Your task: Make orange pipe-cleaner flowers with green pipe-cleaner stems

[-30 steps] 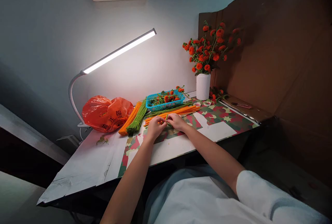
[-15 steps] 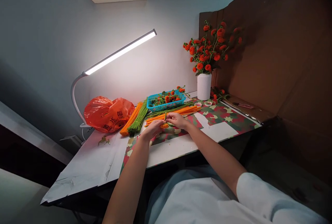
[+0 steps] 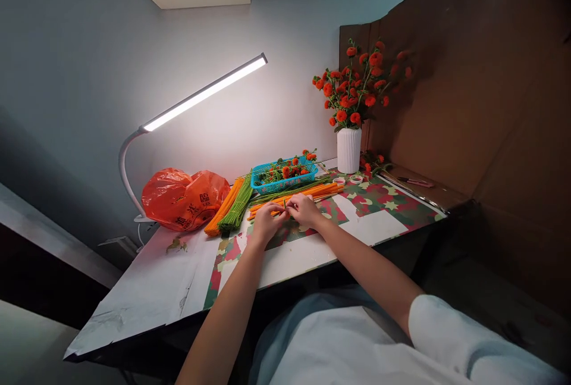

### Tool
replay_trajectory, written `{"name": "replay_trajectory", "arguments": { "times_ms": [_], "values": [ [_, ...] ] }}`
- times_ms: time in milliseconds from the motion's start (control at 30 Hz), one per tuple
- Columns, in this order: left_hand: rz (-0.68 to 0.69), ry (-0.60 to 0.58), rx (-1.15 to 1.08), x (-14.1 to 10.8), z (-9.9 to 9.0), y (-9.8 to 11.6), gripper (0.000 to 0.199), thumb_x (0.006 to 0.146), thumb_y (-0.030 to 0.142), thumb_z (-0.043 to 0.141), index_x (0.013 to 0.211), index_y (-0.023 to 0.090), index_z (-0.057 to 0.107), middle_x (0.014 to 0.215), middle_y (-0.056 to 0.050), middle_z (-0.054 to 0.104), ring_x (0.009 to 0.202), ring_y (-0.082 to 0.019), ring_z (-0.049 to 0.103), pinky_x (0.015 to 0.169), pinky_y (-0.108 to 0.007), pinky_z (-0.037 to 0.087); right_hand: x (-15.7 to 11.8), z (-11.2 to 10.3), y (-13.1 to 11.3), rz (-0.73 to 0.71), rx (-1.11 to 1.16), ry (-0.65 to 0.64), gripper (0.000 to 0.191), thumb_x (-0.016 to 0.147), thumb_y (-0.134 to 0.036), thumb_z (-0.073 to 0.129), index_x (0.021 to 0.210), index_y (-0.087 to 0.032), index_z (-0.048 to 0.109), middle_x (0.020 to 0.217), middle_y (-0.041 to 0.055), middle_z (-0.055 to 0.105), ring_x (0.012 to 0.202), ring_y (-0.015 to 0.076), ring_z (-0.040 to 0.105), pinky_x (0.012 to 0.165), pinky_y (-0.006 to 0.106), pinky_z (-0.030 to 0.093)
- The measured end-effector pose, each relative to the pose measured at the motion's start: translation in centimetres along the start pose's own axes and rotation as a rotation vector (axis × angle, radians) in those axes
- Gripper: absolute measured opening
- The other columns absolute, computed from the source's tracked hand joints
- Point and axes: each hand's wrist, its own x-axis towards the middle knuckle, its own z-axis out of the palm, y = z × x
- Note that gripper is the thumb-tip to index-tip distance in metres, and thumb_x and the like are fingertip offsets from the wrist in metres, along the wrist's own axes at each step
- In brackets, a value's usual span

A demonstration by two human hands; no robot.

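Nearest you, your white sleeve [image 3: 446, 319] lies well clear of the counter [image 3: 294, 266], with both forearms reaching over its front edge. Your left hand [image 3: 267, 222] and right hand [image 3: 304, 210] meet fingertip to fingertip, both closed in a pinch on a small green piece [image 3: 284, 203] whose tip shows upright between them, above the counter.

Half a second ago your left hand was turned further open and an orange tuft showed below the green; now your hands have drawn together and that tuft is out of sight. I take this to mean that you are back to close fingertip work on the piece, with neither hand free. How the orange part sits against the green can't be told from here.

Just beyond your fingers lie loose orange stems [image 3: 323, 190], with a green bundle [image 3: 235, 209] and an orange bundle [image 3: 223, 209] side by side to the left. Next to these sits a red plastic bag [image 3: 178, 199]. Behind the loose stems, the blue basket [image 3: 285, 184] holds orange-headed sprigs. Farther back to the right, a white vase [image 3: 348, 151] stands upright, full of orange flowers [image 3: 355, 118], near the cardboard [image 3: 437, 93].
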Motion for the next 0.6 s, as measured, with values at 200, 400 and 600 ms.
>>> {"name": "replay_trajectory", "arguments": {
  "times_ms": [200, 400, 600],
  "values": [
    [-0.042, 0.000, 0.077, 0.0, 0.2, -0.1, 0.007, 0.070, 0.021, 0.062, 0.064, 0.018, 0.066, 0.074, -0.003, 0.068, 0.072, -0.017, 0.061, 0.072, -0.029, 0.044, -0.1, 0.2, 0.2, -0.085, -0.043, -0.003, 0.010, 0.085, -0.020, 0.058, 0.082, -0.019, 0.067, 0.085, 0.0029, 0.067, 0.090, 0.0189, 0.053, 0.077, 0.033, 0.025],
    [-0.284, -0.154, -0.213, 0.2, -0.3, -0.3, 0.010, 0.066, 0.024, 0.062, 0.060, 0.016, 0.061, 0.056, 0.002, 0.057, 0.052, -0.011, 0.051, 0.054, -0.023, 0.038, 0.1, -0.3, 0.7, -0.134, 0.013, -0.090, 0.012, 0.086, -0.018, 0.059, 0.091, -0.020, 0.069, 0.084, 0.0041, 0.065, 0.088, 0.0187, 0.051, 0.077, 0.032, 0.026],
    [-0.462, -0.359, -0.561, 0.6, -1.2, -0.6, 0.022, 0.064, 0.035, 0.064, 0.058, 0.015, 0.056, 0.050, 0.005, 0.046, 0.045, -0.007, 0.039, 0.045, -0.020, 0.030, 0.7, -0.1, 1.1, -0.147, 0.385, -0.124, 0.013, 0.083, -0.023, 0.058, 0.077, -0.017, 0.068, 0.077, 0.0028, 0.060, 0.075, 0.0151, 0.052, 0.068, 0.027, 0.035]
  ]
}}
